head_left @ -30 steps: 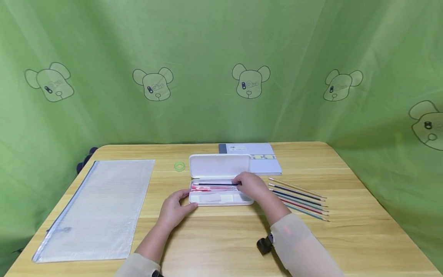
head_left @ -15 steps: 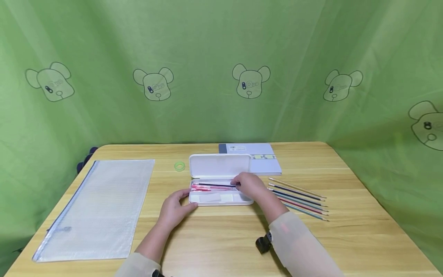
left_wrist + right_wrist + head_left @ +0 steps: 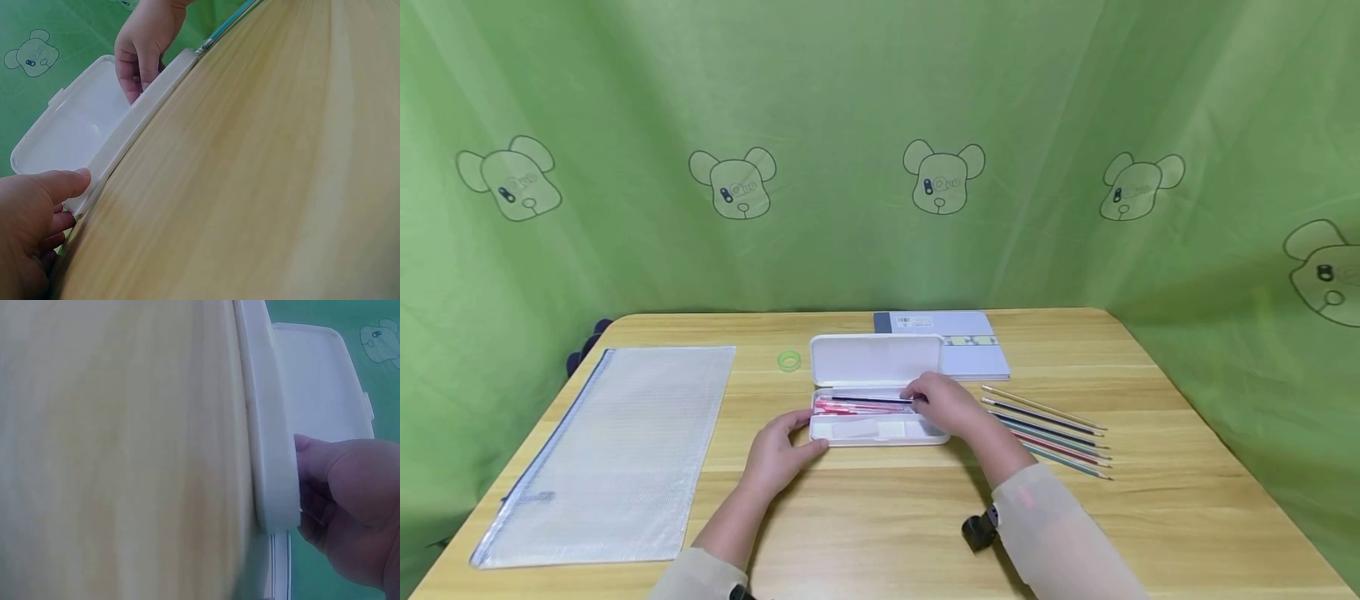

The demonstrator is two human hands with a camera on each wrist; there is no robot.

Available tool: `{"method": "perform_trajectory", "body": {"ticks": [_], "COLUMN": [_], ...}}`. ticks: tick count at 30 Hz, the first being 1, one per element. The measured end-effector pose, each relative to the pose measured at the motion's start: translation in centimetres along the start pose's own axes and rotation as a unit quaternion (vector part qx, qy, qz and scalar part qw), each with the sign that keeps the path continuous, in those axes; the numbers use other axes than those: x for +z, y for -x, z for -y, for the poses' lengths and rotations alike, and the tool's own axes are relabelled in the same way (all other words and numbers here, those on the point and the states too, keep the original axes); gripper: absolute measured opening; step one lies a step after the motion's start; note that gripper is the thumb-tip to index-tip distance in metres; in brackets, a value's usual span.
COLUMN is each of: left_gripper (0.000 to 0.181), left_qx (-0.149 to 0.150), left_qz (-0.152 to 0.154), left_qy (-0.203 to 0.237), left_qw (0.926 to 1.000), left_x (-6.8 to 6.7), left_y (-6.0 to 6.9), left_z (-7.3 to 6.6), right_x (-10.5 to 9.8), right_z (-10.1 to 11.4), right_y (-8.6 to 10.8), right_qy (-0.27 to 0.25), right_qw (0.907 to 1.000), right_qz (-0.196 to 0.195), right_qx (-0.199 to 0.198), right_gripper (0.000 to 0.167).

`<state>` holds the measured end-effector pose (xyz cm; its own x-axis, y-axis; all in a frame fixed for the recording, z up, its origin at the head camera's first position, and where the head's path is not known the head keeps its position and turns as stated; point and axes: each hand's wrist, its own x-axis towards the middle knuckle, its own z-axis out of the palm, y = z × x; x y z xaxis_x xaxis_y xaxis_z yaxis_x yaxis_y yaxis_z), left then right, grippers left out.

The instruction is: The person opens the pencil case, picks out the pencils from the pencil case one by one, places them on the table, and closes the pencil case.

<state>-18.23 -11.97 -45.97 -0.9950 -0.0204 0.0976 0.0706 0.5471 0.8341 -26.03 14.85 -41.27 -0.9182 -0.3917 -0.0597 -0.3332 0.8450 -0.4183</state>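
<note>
A white pencil case (image 3: 917,430) lies on the table with its lid (image 3: 877,360) raised. My left hand (image 3: 777,454) grips its left end, the thumb on the front corner. Inside the back compartment are several red pens (image 3: 850,408) and a slim black pencil (image 3: 868,400). My right hand (image 3: 943,403) reaches into the right end of the case, its fingers around the black pencil's right end. In the right wrist view, the case wall (image 3: 275,456) hides the fingertips of my right hand (image 3: 356,500).
Several pencils (image 3: 1052,433) lie fanned out right of the case. A notebook (image 3: 973,358) sits behind it, partly covered by the lid. To the left are a green tape roll (image 3: 789,361) and a clear zip pouch (image 3: 613,458). A green curtain (image 3: 842,250) hangs behind the table.
The black pencil in the case has shifted and tilted slightly along with small motions of my right hand. The right forearm has swayed a little; the left hand stays where it was.
</note>
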Motion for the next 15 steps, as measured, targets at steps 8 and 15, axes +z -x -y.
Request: {"method": "perform_trajectory", "body": {"ticks": [8,15], "left_gripper": [0.054,0.053], "left_qx": [-0.001,0.002], "left_qz": [0.000,-0.001], "left_qy": [0.001,0.002], "left_qw": [1.0000,1.0000], "left_x": [0.0,0.0], "left_y": [0.0,0.0], "left_z": [0.0,0.0], "right_x": [-1.0,-1.8], "right_z": [-0.8,-2.0], "right_y": [1.1,1.9], "right_qy": [-0.080,-0.125], "right_qw": [0.9967,0.9920], "right_qz": [-0.001,0.003], "right_qx": [-0.018,-0.020], "right_gripper": [0.023,0.022]}}
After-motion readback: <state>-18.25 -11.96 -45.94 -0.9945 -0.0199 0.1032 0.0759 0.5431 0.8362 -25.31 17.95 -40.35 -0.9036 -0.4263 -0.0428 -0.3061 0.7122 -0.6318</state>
